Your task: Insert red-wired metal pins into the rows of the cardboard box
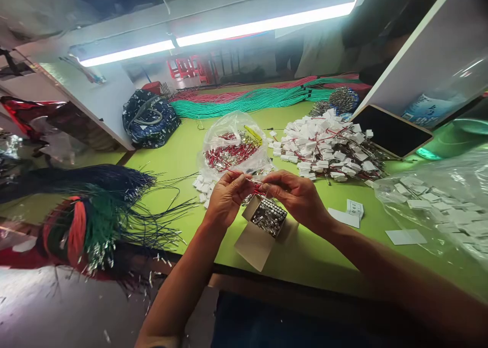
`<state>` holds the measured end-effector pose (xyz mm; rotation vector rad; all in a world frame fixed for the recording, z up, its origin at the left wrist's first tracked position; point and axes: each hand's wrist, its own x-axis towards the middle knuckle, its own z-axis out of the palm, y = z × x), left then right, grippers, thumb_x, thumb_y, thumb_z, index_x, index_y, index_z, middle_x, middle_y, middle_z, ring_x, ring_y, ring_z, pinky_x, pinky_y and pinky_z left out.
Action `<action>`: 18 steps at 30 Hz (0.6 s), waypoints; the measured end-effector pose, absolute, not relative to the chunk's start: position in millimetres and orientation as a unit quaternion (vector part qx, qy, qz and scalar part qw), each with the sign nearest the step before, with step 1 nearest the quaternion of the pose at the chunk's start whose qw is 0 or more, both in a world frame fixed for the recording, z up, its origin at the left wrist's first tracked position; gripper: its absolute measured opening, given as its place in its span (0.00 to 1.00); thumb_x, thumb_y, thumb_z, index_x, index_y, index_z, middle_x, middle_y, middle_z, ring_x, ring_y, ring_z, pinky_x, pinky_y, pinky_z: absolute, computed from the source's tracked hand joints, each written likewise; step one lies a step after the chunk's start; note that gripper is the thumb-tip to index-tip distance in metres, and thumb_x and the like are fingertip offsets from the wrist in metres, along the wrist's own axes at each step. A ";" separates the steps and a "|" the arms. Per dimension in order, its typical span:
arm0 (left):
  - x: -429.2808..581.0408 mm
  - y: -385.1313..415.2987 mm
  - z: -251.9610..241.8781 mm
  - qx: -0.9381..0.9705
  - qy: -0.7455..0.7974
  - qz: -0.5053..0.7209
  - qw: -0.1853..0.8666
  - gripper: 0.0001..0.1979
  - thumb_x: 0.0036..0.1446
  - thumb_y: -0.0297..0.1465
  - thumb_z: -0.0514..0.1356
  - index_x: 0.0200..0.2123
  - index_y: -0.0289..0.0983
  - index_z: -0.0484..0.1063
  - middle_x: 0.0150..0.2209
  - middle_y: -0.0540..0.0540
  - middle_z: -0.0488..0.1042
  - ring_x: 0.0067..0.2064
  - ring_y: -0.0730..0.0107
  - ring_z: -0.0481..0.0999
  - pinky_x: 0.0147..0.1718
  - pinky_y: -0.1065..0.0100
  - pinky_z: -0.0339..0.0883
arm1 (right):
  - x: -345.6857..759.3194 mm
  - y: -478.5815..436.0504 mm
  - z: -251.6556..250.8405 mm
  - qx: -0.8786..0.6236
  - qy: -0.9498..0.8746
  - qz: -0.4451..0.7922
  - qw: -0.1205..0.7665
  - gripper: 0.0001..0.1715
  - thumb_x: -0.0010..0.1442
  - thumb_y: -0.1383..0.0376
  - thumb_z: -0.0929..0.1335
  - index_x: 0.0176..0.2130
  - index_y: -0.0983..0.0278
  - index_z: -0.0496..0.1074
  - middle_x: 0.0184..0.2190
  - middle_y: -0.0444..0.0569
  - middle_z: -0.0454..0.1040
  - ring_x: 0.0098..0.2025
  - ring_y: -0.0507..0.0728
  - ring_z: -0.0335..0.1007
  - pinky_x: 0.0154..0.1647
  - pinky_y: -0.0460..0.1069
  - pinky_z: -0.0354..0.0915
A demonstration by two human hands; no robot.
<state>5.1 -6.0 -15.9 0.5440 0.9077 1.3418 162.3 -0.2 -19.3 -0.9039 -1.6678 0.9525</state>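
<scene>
My left hand (pixel 225 199) pinches a thin red wire (pixel 232 171) between thumb and fingertips. Close beside it, my right hand (pixel 295 193) has thumb and forefinger pressed together at the wire's other side; the small piece there is too fine to make out. Below both hands stands an open cardboard box (pixel 254 246), its flap folded toward me, holding small shiny metal pieces and rows of white-ended ones. Just behind the hands lies a clear plastic bag (pixel 217 129) full of short red wires with metal ends.
White connectors on wires (pixel 318 144) are heaped at the right, near a dark tablet-like panel (pixel 392 130). A clear bag of white pieces (pixel 450 205) lies far right. Dark and green wire bundles (pixel 101 215) hang over the left edge. Long green wires (pixel 244 103) stretch across the back.
</scene>
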 end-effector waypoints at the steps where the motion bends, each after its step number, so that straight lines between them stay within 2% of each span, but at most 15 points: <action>1: 5.1 -6.0 -16.4 0.238 0.399 0.593 0.657 0.14 0.42 0.26 0.68 0.28 0.36 0.65 0.27 0.53 0.76 0.27 0.78 0.76 0.31 0.74 0.70 | 162.0 0.2 -19.7 -0.372 -0.686 0.394 0.485 0.08 0.55 0.62 0.68 0.33 0.65 0.74 0.27 0.45 0.76 0.28 0.51 0.71 0.29 0.46 0.67; 5: 4.1 -5.7 -17.4 0.255 0.399 0.593 0.651 0.13 0.41 0.28 0.69 0.28 0.36 0.66 0.27 0.52 0.76 0.28 0.77 0.76 0.32 0.73 0.71 | 161.6 2.3 -23.3 -0.383 -0.682 0.408 0.472 0.09 0.55 0.62 0.68 0.34 0.65 0.74 0.26 0.44 0.75 0.26 0.50 0.69 0.28 0.46 0.66; 10: 2.9 -5.9 -18.0 0.281 0.396 0.591 0.644 0.16 0.36 0.30 0.71 0.27 0.35 0.68 0.26 0.53 0.75 0.26 0.77 0.75 0.27 0.75 0.69 | 160.2 3.0 -29.9 -0.390 -0.668 0.422 0.472 0.10 0.56 0.61 0.67 0.34 0.65 0.74 0.25 0.44 0.74 0.25 0.50 0.68 0.27 0.46 0.66; 18: 5.3 -7.5 -20.7 0.301 0.414 0.601 0.614 0.15 0.34 0.32 0.72 0.24 0.34 0.70 0.28 0.51 0.77 0.26 0.77 0.75 0.31 0.72 0.71 | 159.3 2.1 -31.0 -0.394 -0.704 0.339 0.484 0.09 0.57 0.62 0.67 0.34 0.64 0.74 0.25 0.44 0.75 0.25 0.50 0.69 0.27 0.46 0.65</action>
